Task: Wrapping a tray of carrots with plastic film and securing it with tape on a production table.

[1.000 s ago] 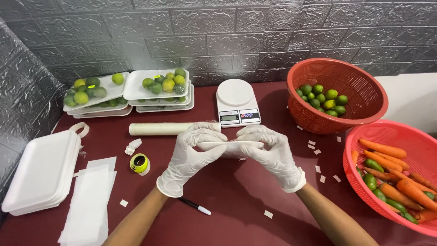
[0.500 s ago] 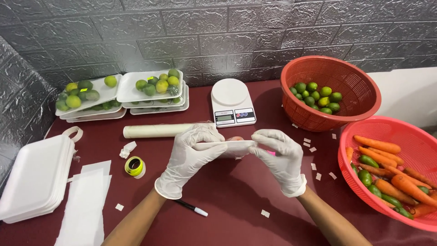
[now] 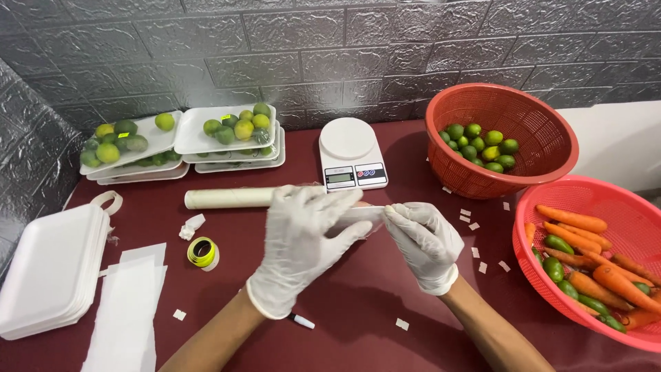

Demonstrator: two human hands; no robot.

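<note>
Both of my hands wear white gloves and meet over the dark red table. My left hand lies with its fingers spread along a thin pale strip and grips one end. My right hand pinches the other end of the strip. Just behind my hands lies a roll of clear wrap, with a white kitchen scale beyond it. A black marker shows under my left wrist.
Two foam trays of limes stand at the back left. A red basket of limes is at the back right, and a basket of carrots and green peppers at the right. Empty foam trays, white sheets, a yellow tape roll and paper scraps lie around.
My left hand has spread its fingers further along the strip, toward the right hand. My right hand has shifted slightly right and down. Nothing else on the table has moved.
</note>
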